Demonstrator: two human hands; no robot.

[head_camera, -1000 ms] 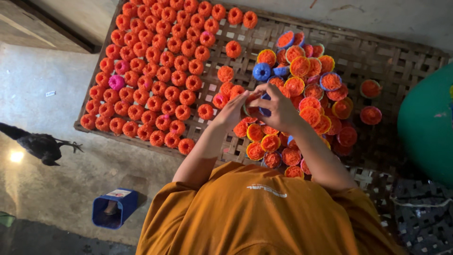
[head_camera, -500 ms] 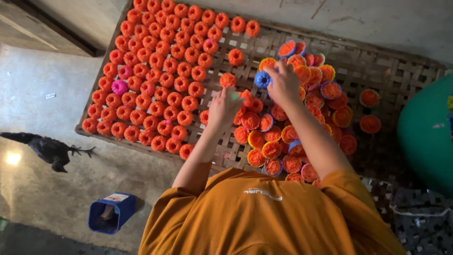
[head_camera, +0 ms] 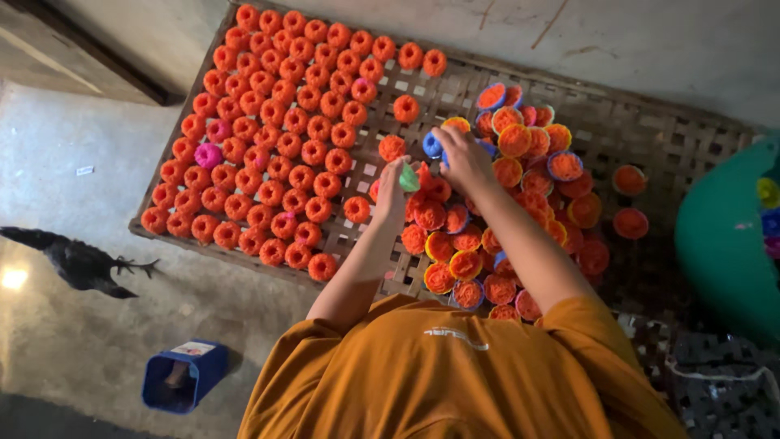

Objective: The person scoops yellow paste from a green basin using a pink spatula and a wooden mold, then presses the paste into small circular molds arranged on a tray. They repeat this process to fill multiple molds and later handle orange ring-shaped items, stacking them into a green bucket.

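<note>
- Blue cup (head_camera: 432,145) pinched at rim by right hand (head_camera: 465,156), fingers closed on it; sat at left edge of heaped pile of filled cups (head_camera: 520,203), on the lattice tray.
- Left hand (head_camera: 392,189) raised just beside, fingers closed round a small green piece (head_camera: 409,177); kind of piece not made out.
- Both forearms crossed low over the pile; orange sleeves (head_camera: 455,382) close above nearest cups.
- Risk judged: heap loosely stacked, cups leaning on one another; pulling one from the edge could tip neighbours and spill orange filling.
- Risk judged: forearm or sleeve could brush the near cups and knock them over.
- Risk judged: turned-out orange mounds (head_camera: 284,138) set in tight rows to the left, touching or nearly so; a slipped cup or stray hand could crush or smear several.
- Risk judged: open gaps in woven bamboo tray (head_camera: 455,81); loose crumbs or a small mound could drop through.
- One pink mound (head_camera: 209,154) among the orange rows; a few single mounds apart at right.
- Tray laid flat on bare concrete floor (head_camera: 73,325), against a pale wall.
- Dark bird (head_camera: 77,260) on floor left of tray, near; could step onto rows.
- Blue box (head_camera: 183,375) on floor near left; green tub (head_camera: 727,236) at right edge; dark mesh (head_camera: 715,382) below it.
</note>
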